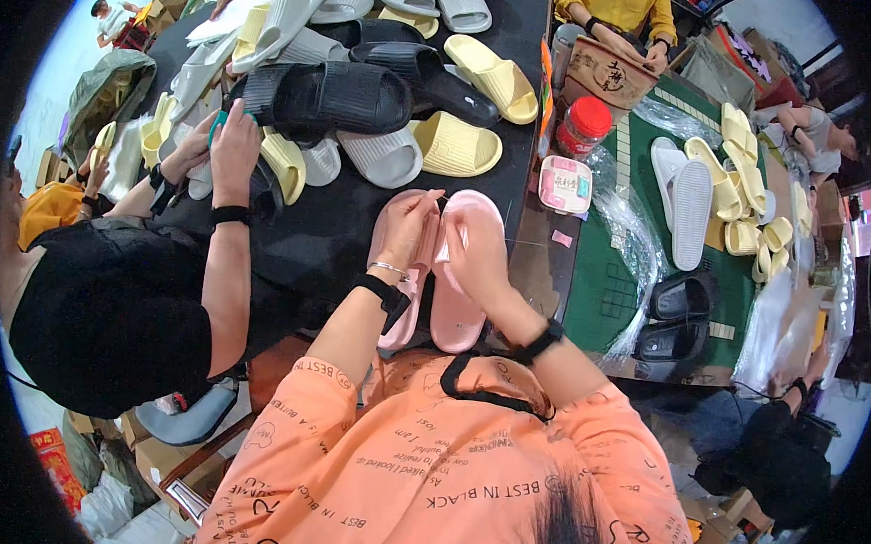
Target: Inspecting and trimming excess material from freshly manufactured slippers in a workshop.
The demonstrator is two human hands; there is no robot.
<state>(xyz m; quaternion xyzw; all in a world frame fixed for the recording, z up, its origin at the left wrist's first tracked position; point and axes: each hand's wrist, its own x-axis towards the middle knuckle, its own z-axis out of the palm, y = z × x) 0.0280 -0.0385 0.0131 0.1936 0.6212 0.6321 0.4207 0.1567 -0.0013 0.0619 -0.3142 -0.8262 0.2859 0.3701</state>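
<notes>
Two pink slide slippers lie side by side in front of me on the black tabletop, a left pink slipper (404, 319) and a right pink slipper (458, 316). My left hand (405, 234) lies over the left slipper's strap, its fingertips pinched at the gap between the toes. Whatever is in that pinch is too small to make out. My right hand (476, 256) covers the right slipper's strap, fingers curled against its inner side. A thin line, perhaps a thread, runs off to the right of this hand.
Beyond my hands are piled black slippers (365, 99), yellow slippers (459, 145) and grey slippers (380, 158). A red-lidded jar (585, 124) and a pink-and-white tub (564, 184) stand right. A co-worker in black (118, 309) works at my left; another in yellow (617, 8) sits across.
</notes>
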